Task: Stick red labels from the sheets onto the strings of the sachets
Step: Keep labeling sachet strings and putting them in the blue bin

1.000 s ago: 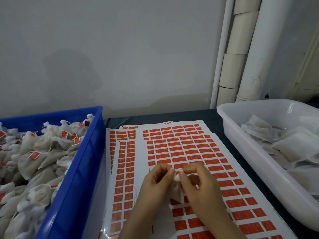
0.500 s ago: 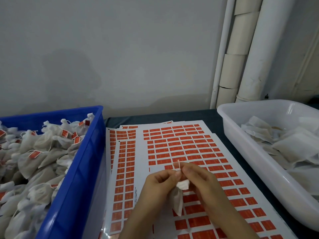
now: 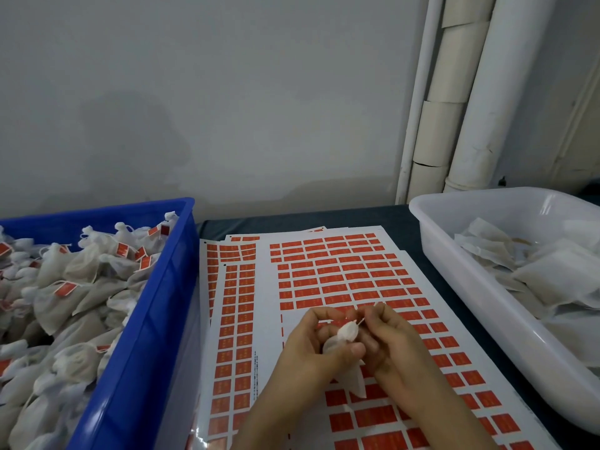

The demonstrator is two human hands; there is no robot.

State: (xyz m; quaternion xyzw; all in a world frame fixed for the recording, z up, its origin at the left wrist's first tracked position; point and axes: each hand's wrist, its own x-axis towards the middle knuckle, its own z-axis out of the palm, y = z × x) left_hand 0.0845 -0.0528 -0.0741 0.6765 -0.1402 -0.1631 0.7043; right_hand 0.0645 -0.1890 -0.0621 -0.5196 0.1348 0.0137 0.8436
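Note:
A small white sachet (image 3: 347, 334) is held above the label sheets (image 3: 341, 280), its lower end hanging down between my wrists. My left hand (image 3: 311, 349) grips the sachet's gathered top with thumb and fingers curled round it. My right hand (image 3: 389, 339) pinches the sachet's thin white string (image 3: 360, 321) near its top. The sheets carry rows of red labels; the patch under my hands has several blank spots. Whether a label sits on this string I cannot tell.
A blue crate (image 3: 139, 336) at the left holds many sachets with red labels on their strings. A white tub (image 3: 480, 287) at the right holds flat sachets without labels. White pipes (image 3: 470, 108) run up the grey wall behind.
The sachet was drawn in closer between both hands and bunched up. My right hand now pinches the string stretched out from its top; before, both hands pinched at the top together.

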